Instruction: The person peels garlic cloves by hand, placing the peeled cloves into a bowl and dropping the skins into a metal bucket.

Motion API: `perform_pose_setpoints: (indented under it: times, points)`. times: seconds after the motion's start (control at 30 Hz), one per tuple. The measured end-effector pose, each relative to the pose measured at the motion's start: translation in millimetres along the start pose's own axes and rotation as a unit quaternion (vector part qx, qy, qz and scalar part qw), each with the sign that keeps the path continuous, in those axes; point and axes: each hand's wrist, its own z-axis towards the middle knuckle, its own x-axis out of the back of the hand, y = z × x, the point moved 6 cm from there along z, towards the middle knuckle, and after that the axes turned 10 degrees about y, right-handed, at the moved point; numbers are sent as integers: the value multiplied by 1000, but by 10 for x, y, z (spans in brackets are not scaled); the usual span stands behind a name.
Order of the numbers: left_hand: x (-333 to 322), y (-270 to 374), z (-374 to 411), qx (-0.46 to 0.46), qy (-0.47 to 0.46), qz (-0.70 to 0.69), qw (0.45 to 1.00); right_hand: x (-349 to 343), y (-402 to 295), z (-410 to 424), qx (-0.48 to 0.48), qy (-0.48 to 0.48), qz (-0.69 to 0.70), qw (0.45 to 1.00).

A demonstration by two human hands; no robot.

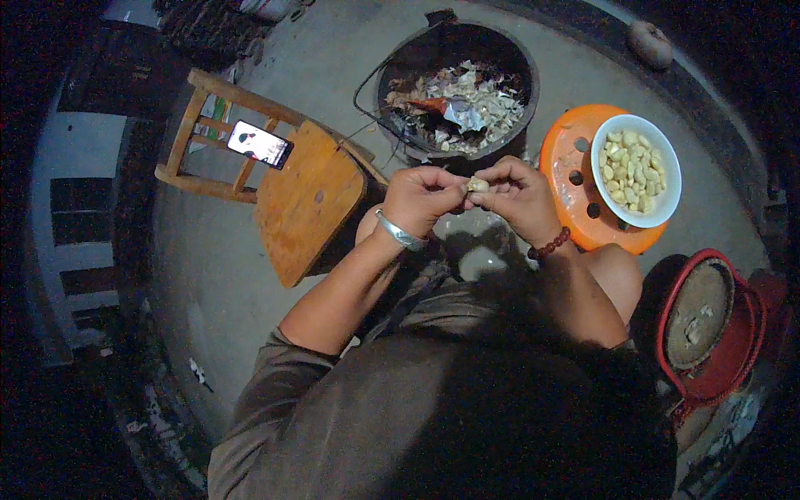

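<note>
A small pale garlic clove (478,185) is between the fingertips of both hands, above my lap. My left hand (420,199), with a silver bangle at the wrist, touches the clove from the left with thumb and forefinger. From the other side my right hand (520,195), with a dark red bead bracelet, pinches it between thumb and fingers. Just beyond the hands stands a dark bucket (531,69) with a wire handle, holding papery garlic skins (500,103) and a torn wrapper. A white bowl (672,181) of peeled garlic cloves (631,169) rests on an orange plastic stool (565,187) at the right.
On the left, a wooden chair (306,200) bears a lit phone (259,145) near its backrest. A red basket (740,350) with a round woven object (700,312) in it stands at the lower right. A rounded pale object (650,45) lies by the ledge at the upper right.
</note>
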Motion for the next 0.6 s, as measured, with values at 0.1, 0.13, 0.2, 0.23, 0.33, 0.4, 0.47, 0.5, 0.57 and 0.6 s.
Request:
perform_pose_setpoints:
  times: [0.1, 0.13, 0.2, 0.23, 0.33, 0.4, 0.47, 0.5, 0.57, 0.6]
  points:
    - [5, -29, -8, -33, 22, -3, 999, -5, 13, -10, -5, 4, -16, 1000]
    - [20, -66, -2, -49, 26, -7, 998, -18, 3, -16, -17, 9, -22, 1000]
    - [22, -61, -17, -61, 40, 5, 997, -16, 22, -29, -34, 16, -16, 999]
    - [5, -11, -42, -56, 50, 21, 997, -5, 40, -32, -39, 17, -6, 999]
    - [10, -11, -38, -63, 48, -9, 997, -23, 22, -44, -51, 12, 31, 998]
    - [3, -21, -32, -50, 35, -58, 996, -37, 1, -47, -61, -1, 51, 997]
    - [-24, -19, -34, -14, 22, -111, 994, -37, -4, -41, -76, -19, 66, 995]
    - [-35, -9, -34, -14, 21, -112, 993, -28, -8, -34, -70, -24, 65, 995]
    - [-54, 11, -34, -14, 18, -115, 993, -15, -6, -24, -60, -33, 63, 996]
    - [-52, 29, -39, -26, 34, -98, 994, -30, -27, -30, -61, -31, 64, 996]
